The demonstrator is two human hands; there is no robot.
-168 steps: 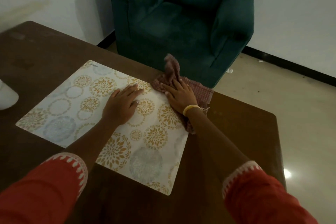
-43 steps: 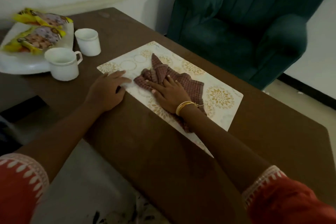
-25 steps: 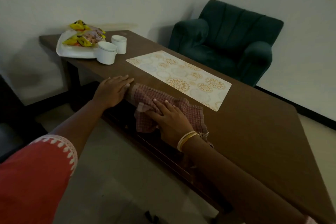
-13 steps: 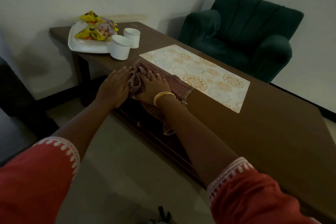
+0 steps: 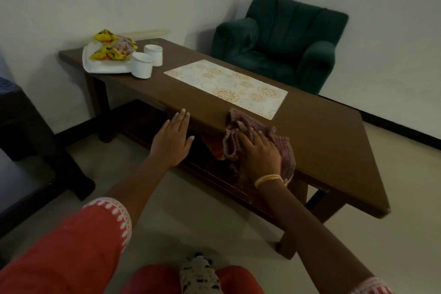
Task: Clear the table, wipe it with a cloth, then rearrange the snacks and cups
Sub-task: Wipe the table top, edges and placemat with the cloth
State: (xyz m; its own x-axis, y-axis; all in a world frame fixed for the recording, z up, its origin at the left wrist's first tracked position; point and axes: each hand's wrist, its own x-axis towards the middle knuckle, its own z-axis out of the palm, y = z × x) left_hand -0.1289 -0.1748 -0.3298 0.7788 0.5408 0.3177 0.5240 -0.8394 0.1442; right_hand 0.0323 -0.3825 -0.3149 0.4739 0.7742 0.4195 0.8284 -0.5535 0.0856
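Head view. Risk first: cloth (image 5: 259,136) bunched right at the near edge of the worktop (image 5: 322,141), with part of it drooping over the side, so likely to slide off onto the floor if pressure from the right hand (image 5: 259,150) eases or the next stroke runs outward. Also likely to catch the near corner of the patterned placemat (image 5: 226,87) and drag it askew if pushed inward carelessly. Snacks (image 5: 112,48) on the white tray (image 5: 100,67) and the two white cups (image 5: 146,59) crowded at the far left end, well apart from the cloth, so in little danger from wiping here, though a long sweep leftward could knock the nearer cup.

Cloth directly beneath the right hand, fingers (image 5: 248,136) laid flat and a little spread on top of it, pressing rather than pinching; folds bulging out ahead of the fingertips and to the right of the palm. Left hand (image 5: 173,142) off to the left, near the cloth but not touching it, fingers straight and close together, tips at the worktop's front edge, holding nothing. Green armchair (image 5: 281,40) beyond the far side.
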